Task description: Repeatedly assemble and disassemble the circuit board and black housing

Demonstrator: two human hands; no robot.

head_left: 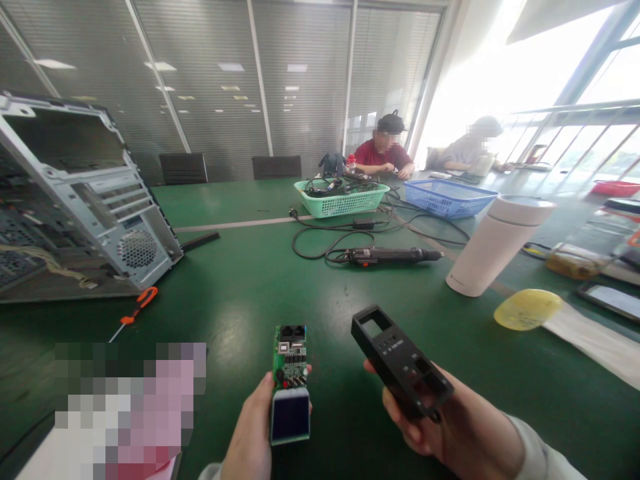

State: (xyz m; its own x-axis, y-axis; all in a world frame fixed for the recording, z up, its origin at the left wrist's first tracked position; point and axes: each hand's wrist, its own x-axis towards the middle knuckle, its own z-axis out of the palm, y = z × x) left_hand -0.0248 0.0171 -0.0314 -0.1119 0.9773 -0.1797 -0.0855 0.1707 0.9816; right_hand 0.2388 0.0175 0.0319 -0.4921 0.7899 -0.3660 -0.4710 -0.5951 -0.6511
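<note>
My left hand (253,427) grips a green circuit board (293,363) by its sides. A small dark display screen (291,415) sits at the board's near end, and two black sockets are at its far end. In my right hand (425,427) is a black plastic housing (397,360), held tilted, its far end pointing up and left. The housing has a square window near its far end, white printed marks along its face and more openings near my palm. Board and housing are apart, both above the green table (240,280).
An open computer case (135,220) stands at left, with an orange-handled screwdriver (135,313) beside it. Ahead lie a corded electric screwdriver (390,256), a green basket (345,202) of cables and a blue basket (445,200). A white tumbler (495,247) stands at right. Two people sit across the table.
</note>
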